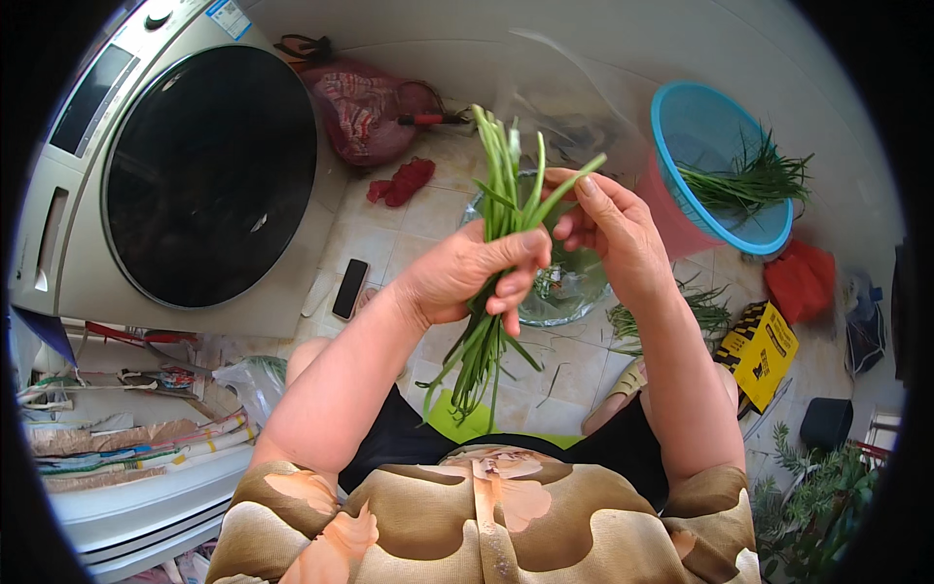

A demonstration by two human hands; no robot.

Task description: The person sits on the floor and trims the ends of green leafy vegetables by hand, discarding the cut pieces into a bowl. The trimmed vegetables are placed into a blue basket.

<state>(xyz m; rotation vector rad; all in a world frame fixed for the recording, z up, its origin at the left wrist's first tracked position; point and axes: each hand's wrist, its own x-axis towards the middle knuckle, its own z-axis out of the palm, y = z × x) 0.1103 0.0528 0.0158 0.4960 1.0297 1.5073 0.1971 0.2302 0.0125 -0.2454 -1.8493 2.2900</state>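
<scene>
A bunch of garlic chives (pixel 481 350) is gripped in my left hand (pixel 481 270), with its pale stem ends up and its leaves hanging down. One chive stalk (pixel 558 197) leans out to the right of the bunch. My right hand (pixel 613 226) has its thumb and index finger at that stalk, the other fingers loosely curled. Below the hands stands a bin lined with a clear plastic bag (pixel 584 299), holding some scraps; the hands and chives hide part of it. More chives (pixel 671 317) lie on the tiled floor to the right.
A blue plastic basket (pixel 664 139) with chives (pixel 744 179) rests on a pink bucket (pixel 668 212). A washing machine (pixel 208 182) stands left, near a phone (pixel 350 288) and red cloth (pixel 401 182). At right are a yellow-and-black box (pixel 762 350), a red bag (pixel 799 281) and a plant (pixel 817 489).
</scene>
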